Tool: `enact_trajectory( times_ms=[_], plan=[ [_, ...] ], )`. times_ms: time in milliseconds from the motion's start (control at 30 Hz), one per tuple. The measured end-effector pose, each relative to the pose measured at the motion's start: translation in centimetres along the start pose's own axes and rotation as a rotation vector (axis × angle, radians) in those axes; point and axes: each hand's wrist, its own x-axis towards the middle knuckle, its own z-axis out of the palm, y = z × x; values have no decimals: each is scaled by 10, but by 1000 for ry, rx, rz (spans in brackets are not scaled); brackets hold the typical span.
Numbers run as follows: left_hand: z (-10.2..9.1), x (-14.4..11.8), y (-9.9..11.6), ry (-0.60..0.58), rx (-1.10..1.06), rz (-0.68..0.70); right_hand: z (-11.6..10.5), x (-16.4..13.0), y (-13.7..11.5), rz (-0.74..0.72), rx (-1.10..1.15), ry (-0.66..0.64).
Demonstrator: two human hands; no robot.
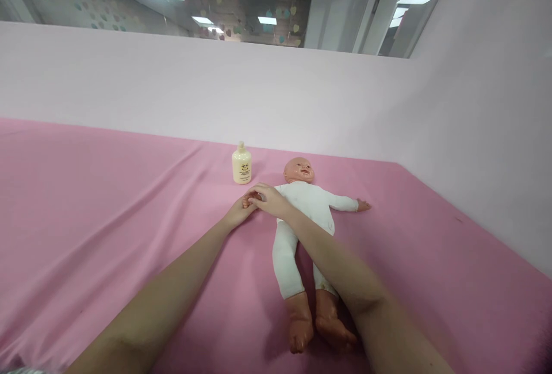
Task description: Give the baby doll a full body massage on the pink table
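Observation:
A baby doll [308,201] with a white cloth body lies on its back, head toward the wall and bare feet toward me. Its arm on the left side of the view stretches out between my hands. My left hand [240,212] is closed around that small doll hand [247,201] from below and the left. From above, my right hand [271,199] curls over the same doll hand and wrist, with its fingertips close to my left fingers. My right forearm crosses over the doll's belly and leg. Part of the doll's hand is hidden by my fingers.
Just beyond my hands stands a cream pump bottle [241,166] with a dark printed label. Pink cloth [142,201] with some wrinkles covers the surface. A white wall [194,87] rises behind and on the right, with a window [241,0] above.

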Motion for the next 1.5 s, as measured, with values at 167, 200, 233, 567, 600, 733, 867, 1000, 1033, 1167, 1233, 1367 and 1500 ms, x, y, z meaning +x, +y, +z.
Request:
enact_trajectory(
  times_ms=[167, 200, 233, 567, 600, 733, 867, 1000, 1033, 1167, 1233, 1367, 1500],
  plan=[
    [-1, 0, -5, -28, 19, 15, 0, 0, 0, 3, 15, 30],
    [-1, 0, -5, -20, 29, 5, 0, 0, 0, 5, 15, 36],
    [-1, 0, -6, -14, 39, -6, 0, 0, -1, 7, 14, 42],
    [0, 0, -10, 33, 24, -59, -1, 0, 0, 8, 27, 58],
    [0, 0, -9, 43, 11, -60, 0, 0, 1, 10, 36, 54],
    [-1, -1, -7, 44, -10, -43, 2, 1, 4, 15, 10, 3],
    [-1, 0, -3, 6, 46, -34, 2, 1, 4, -9, -49, -11],
    [2, 0, 3, 3, 98, -4, 1, 0, 1, -38, -60, -29],
    [2, 0, 4, 8, 99, -1, 1, 0, 0, -46, -62, -36],
    [5, -2, 10, 20, 89, -17, 1, 0, 2, -62, -61, -38],
    [5, -3, 10, 18, 90, -30, 1, 0, 3, -54, -60, -34],
    [3, -3, 7, 25, 95, -28, 2, 0, 4, -24, -53, -29],
    [1, -1, 2, 50, 119, 0, 1, 0, 2, -47, -57, -53]
  ],
)
